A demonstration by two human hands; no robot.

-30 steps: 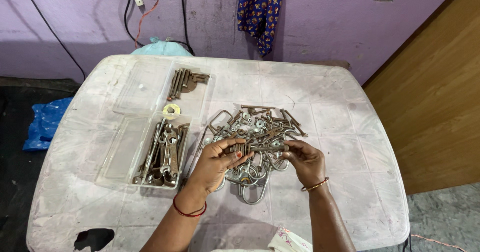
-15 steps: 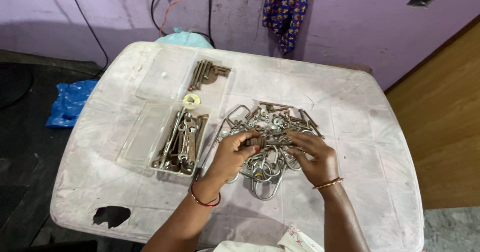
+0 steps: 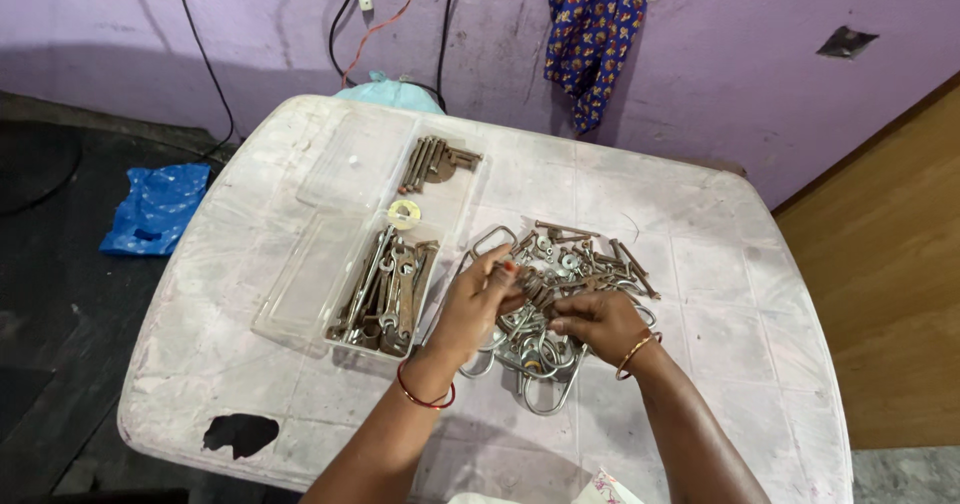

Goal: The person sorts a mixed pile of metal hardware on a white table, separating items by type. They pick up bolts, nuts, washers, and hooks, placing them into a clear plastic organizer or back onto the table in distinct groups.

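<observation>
A pile of rusty bolts, washers and U-shaped clamps point(image 3: 590, 259) lies in the middle of a worn white plastic table point(image 3: 700, 254). My left hand point(image 3: 478, 304) is closed around a bundle of rusty bolts point(image 3: 528, 289) just above the pile's left side. My right hand point(image 3: 598, 322) rests on the pile beside it, fingers curled onto the bolts' ends and the hardware below. Silver U-clamps point(image 3: 545, 389) stick out from under both hands.
A clear plastic organiser box point(image 3: 330, 264) stands left of the pile, with spanners point(image 3: 392, 294) in one compartment, long bolts point(image 3: 432, 162) in another and a yellow washer point(image 3: 402, 214). A hole point(image 3: 238, 434) breaks the table's near left corner. A blue bag point(image 3: 155, 209) lies on the floor.
The view has shifted, so the table sits further right and lower. My hands have come closer together over the pile, and the right hand has dropped onto the hardware.
</observation>
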